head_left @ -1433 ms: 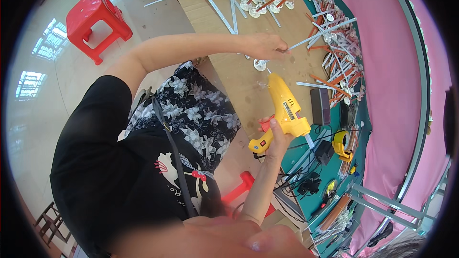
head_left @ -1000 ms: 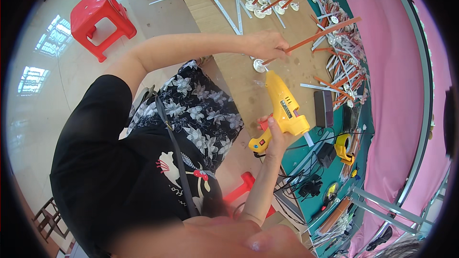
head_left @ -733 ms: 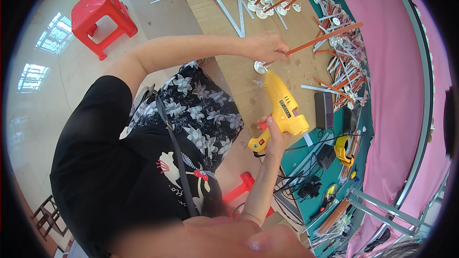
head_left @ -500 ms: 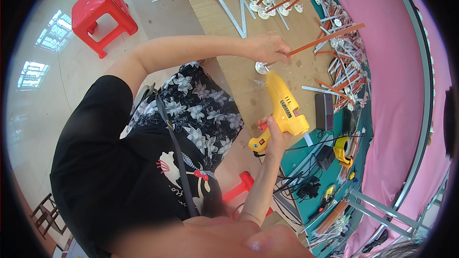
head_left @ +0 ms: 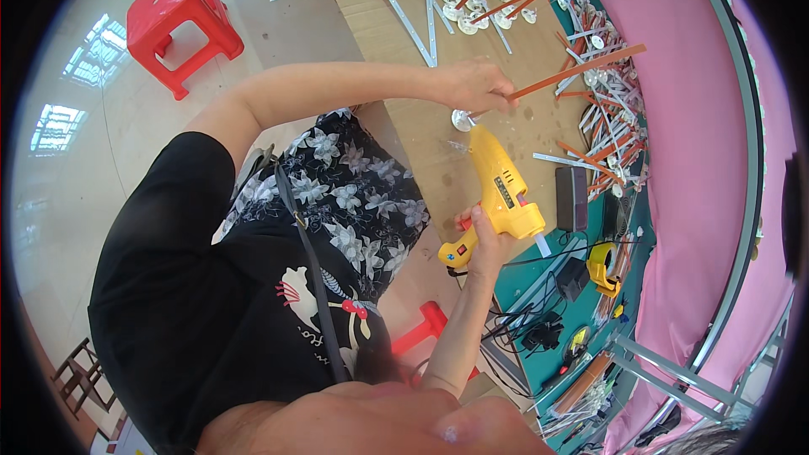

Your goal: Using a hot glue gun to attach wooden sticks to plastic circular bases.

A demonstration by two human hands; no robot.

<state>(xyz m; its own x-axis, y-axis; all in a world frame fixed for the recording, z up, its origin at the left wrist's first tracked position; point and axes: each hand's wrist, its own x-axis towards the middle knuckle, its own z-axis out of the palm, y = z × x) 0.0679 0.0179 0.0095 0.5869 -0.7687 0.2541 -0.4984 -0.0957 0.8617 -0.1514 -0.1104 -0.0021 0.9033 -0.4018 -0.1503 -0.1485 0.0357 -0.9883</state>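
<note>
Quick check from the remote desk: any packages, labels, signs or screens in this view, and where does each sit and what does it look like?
Label: a narrow dark strip along the side of the yellow glue gun held in the right hand.
Dark flat rectangular slab: on the bench just right of the gun; cannot tell whether it is a screen.
Cardboard sheet: flat brown, under the work.
No signs visible.
</note>
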